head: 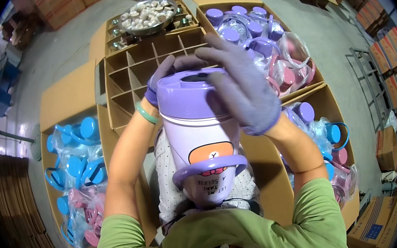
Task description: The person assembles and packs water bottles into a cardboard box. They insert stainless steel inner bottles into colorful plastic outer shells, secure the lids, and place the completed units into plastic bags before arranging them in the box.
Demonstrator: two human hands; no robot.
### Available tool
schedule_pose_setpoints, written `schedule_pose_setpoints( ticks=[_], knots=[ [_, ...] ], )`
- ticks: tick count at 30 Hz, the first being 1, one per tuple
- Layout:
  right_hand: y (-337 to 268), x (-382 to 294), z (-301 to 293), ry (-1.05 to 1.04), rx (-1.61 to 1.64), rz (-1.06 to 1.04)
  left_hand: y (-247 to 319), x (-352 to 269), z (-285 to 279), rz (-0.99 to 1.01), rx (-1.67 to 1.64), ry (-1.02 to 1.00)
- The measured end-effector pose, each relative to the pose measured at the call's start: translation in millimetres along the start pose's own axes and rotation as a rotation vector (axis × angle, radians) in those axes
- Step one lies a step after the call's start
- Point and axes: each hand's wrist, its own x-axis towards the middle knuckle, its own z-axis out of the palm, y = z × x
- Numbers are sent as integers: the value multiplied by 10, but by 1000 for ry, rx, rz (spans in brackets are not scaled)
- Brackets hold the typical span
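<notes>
Between my knees stands a lilac plastic flask [199,131] with a cartoon face and printed words, which appear upside down from here. Its uppermost part is a glossy purple end piece [184,98] with a dark opening in the top. A purple carrying handle [210,165] loops across the lower front. My left hand [167,72], in a grey-purple glove, curls around the left and far side of the end piece; its fingertips are partly hidden. My right hand [245,85], gloved alike and slightly blurred, spreads its fingers over the right side, casting a shadow there. Whether it touches is unclear.
Ahead is a divided cardboard carton [140,68]. Behind it sits a metal bowl [149,17] of small whitish pieces. Cartons of bagged blue and pink flask parts [74,165] and purple parts [254,29] flank me. Flattened cardboard [9,204] is stacked at far left.
</notes>
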Motion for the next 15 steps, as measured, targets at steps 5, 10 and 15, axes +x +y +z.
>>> schedule_pose_setpoints(
  ticks=[5,10,15],
  knots=[
    [224,-303,34,-65,266,128,-74,-130,-2,156,474,62],
    [597,-866,358,72,697,384,81,-358,827,583,1850,59],
    [567,-753,288,12,672,402,4,-409,816,460,1656,289]
  ],
)
